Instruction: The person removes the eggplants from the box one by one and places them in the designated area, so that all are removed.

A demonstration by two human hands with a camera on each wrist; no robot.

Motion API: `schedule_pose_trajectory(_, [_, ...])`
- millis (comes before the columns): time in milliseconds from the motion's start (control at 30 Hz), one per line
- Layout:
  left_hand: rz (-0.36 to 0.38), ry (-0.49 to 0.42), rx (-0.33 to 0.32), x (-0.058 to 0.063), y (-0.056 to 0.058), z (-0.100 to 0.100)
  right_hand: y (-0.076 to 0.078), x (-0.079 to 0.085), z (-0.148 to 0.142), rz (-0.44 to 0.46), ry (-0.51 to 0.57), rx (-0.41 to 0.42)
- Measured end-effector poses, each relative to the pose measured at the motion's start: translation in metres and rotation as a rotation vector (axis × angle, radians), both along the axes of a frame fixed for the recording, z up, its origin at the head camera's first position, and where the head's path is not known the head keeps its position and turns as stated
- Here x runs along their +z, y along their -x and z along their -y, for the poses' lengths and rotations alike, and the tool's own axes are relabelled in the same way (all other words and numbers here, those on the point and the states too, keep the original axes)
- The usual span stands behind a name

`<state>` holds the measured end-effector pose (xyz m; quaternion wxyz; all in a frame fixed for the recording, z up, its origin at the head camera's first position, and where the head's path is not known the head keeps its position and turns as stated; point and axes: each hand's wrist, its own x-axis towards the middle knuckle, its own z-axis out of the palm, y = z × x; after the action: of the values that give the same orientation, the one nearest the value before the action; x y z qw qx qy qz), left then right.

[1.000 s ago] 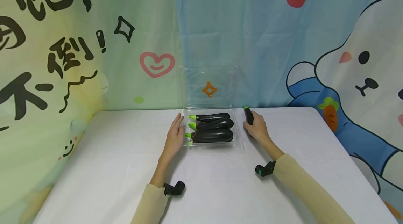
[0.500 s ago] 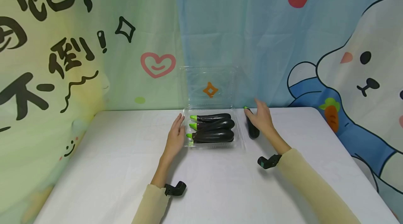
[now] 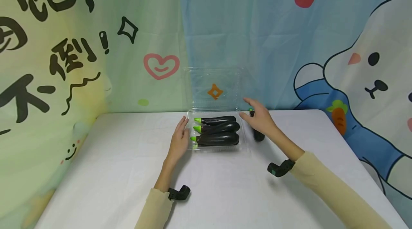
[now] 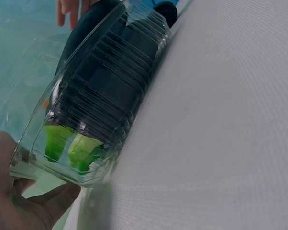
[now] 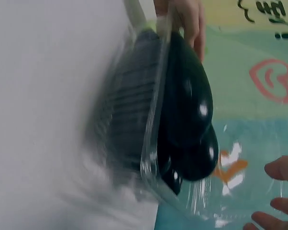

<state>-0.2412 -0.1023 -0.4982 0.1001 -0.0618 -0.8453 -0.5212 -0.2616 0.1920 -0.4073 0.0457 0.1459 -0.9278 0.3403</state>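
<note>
Several dark eggplants (image 3: 222, 138) with green stems lie in a clear plastic box (image 3: 214, 112), whose lid (image 3: 201, 82) stands raised at the back. My left hand (image 3: 178, 142) touches the box's left side with its fingers extended; in the left wrist view its fingers (image 4: 55, 201) lie at the box corner. My right hand (image 3: 261, 120) hovers by the box's right side, fingers spread and holding nothing. Below it, one loose eggplant (image 3: 258, 135) lies on the table, partly hidden by the hand. Fingers (image 5: 282, 167) of the right hand show at the right wrist view's edge.
The table has a white cloth (image 3: 128, 172). A printed curtain (image 3: 273, 43) hangs right behind the table's back edge, close to the raised lid. Each wrist wears a black camera mount (image 3: 179, 193).
My right hand has let go of the loose eggplant, leaving it right of the box, and has shifted left toward the box. My left hand has stayed at the box's side.
</note>
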Motion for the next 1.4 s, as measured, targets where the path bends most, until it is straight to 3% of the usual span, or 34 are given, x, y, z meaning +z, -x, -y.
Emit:
schedule_pose_trajectory(200, [0.047,-0.004,-0.006,-0.003,0.002,0.002,-0.020,-0.001,0.022,0.063,0.036,0.409])
schedule_pose_trajectory(333, [0.052,-0.003,-0.010,-0.004,0.003,0.002,-0.026,-0.002,0.036,0.080,-0.005,0.528])
schedule_pose_trajectory(700, [0.037,-0.006,-0.008,-0.002,0.002,0.001,-0.020,-0.007,0.055,-0.001,-0.114,0.640])
schedule_pose_trajectory(1033, [0.048,0.002,-0.012,-0.002,0.004,0.000,-0.011,-0.015,0.066,0.059,-0.216,0.635])
schedule_pose_trajectory(1400, [0.063,0.001,-0.013,-0.002,0.003,0.001,-0.008,-0.025,0.070,0.000,-0.290,0.644])
